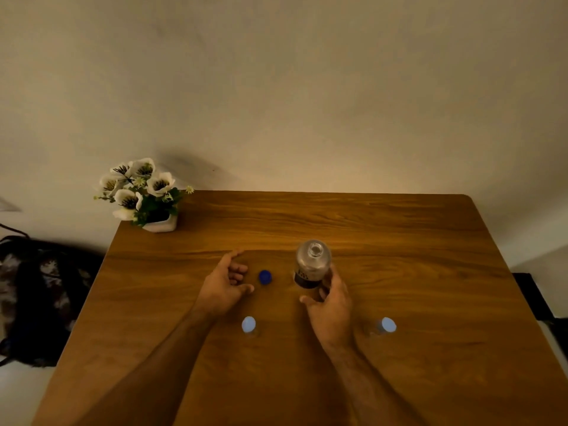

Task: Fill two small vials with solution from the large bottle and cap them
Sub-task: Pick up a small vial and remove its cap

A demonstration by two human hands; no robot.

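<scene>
Large bottle (pixel 313 264) upright on wooden table (pixel 399 302), mouth open, cap off. Taken as landmark. Dark blue cap (pixel 265 277) lying on table just left of bottle, apart from it. Right hand (pixel 327 302) wrapped around bottle's near lower side, fingers curled on label area, thumb sticking out to left. Left hand (pixel 226 287) left of blue cap, loosely open, holding nothing, fingers relaxed, thumb tip near cap but not clearly touching.

Left vial (pixel 249 326) nearer than bottle and to its left, pale blue cap on. Right vial (pixel 384 326) nearer than bottle and to its right, also capped; looks tilted or wide-angle skewed, cannot tell which. Both well apart from bottle. Liquid level in vials too small to read. Flower pot (pixel 159 221) far beyond bottle, off to left at table corner. Dark bag (pixel 40 296) off table, far left of bottle.

Step in hand, judged: bottle opened and gripped, pouring not started, both vials capped. Likely next: left hand to left vial, cap off, cap parked near blue cap without mix-up.

For doing well: grip kept low and firm on bottle so tilt stays controlled. Vial steadied with free hand before any pour; narrow mouth, light body, tips easily. Bottle lip brought right over vial mouth, slow tilt, thin stream, stop short of brim. Risk: spill on wood, vial knocked by forearm on reach.
</scene>
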